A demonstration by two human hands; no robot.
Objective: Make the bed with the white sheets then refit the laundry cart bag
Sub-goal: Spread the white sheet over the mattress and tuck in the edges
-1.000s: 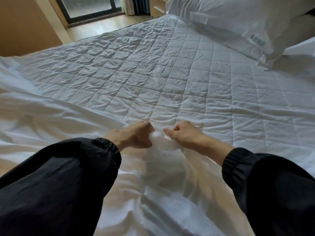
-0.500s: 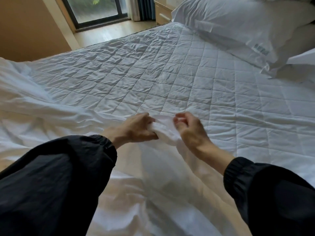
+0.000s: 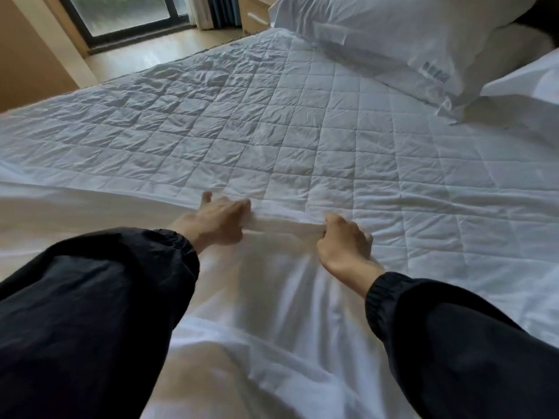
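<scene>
Both arms are covered by long black sleeves of a thin, faintly shiny fabric that creases in soft folds. The left sleeve (image 3: 90,313) is loose and baggy and ends just behind the left hand (image 3: 217,220) in a gathered elastic cuff (image 3: 181,246). The right sleeve (image 3: 469,343) closes behind the right hand (image 3: 344,246) in a snug ribbed cuff (image 3: 378,288), with some wrist showing between cuff and hand. Both hands are bare.
</scene>
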